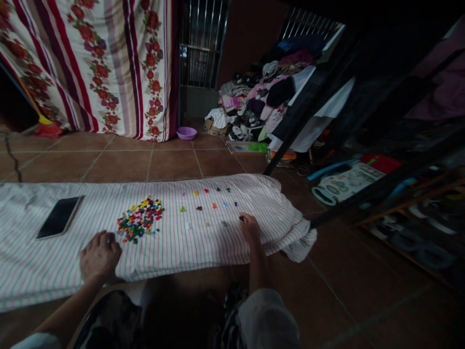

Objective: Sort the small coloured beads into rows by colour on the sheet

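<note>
My right hand (250, 227) is at the right part of a striped cloth, with thumb and fingers pinched on a small black piece (241, 219). Left of it, small groups sorted by colour lie in rows, among them a grey group (224, 223), a white group (188, 225), an orange group (214, 206) and a yellow group (195, 193). My left hand (100, 254) rests on the cloth near its front edge, fingers loosely bent. A dark spot shows at its fingers, too small to make out. Just beyond it lies a mixed pile of small coloured pieces (140, 220).
The striped cloth (163, 254) covers a long low surface. On its left lies a dark-screened phone or tablet (60, 217). Beyond, a purple basin (186, 133) sits on the tiled floor by a floral curtain (98, 68). Heaped clothes (261, 97) and a dark slanting post (290, 140) are to the right.
</note>
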The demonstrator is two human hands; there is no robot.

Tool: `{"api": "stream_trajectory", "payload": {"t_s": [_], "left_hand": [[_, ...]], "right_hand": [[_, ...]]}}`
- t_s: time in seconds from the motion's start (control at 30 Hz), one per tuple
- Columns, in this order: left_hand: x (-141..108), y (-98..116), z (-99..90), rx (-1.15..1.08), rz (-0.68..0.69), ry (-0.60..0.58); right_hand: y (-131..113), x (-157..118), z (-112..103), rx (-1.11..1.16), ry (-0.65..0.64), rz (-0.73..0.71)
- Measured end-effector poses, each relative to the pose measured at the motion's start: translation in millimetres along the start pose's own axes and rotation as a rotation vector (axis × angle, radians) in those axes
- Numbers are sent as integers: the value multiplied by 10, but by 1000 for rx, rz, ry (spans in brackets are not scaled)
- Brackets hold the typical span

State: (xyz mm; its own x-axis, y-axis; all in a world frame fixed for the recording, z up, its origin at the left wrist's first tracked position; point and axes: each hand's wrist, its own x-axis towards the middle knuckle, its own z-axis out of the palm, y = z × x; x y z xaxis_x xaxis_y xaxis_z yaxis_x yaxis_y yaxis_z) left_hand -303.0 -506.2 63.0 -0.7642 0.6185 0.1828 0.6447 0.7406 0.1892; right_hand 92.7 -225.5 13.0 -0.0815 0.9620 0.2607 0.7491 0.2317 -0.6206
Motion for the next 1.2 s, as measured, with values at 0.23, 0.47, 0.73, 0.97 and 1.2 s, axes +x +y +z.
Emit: {"api": "stream_trajectory", "payload": {"t_s": [0.23,0.47,0.73,0.97,1.2], "left_hand": [[6,-35,44,-24,8,25],[31,-110,189,-25,50,117],[43,-143,267,-21,76,192],[40,-143,272,-25,90,191],[24,-149,239,-57,105,174]], "right_hand": [[-48,-27,-69,63,31,21],[-214,66,-81,43,283,-65],[-1202,-279,259,238,177,-390],[-2015,-1017,826,318,-454,-644],[-2020,-1263,1015,63,-577,-646]]}}
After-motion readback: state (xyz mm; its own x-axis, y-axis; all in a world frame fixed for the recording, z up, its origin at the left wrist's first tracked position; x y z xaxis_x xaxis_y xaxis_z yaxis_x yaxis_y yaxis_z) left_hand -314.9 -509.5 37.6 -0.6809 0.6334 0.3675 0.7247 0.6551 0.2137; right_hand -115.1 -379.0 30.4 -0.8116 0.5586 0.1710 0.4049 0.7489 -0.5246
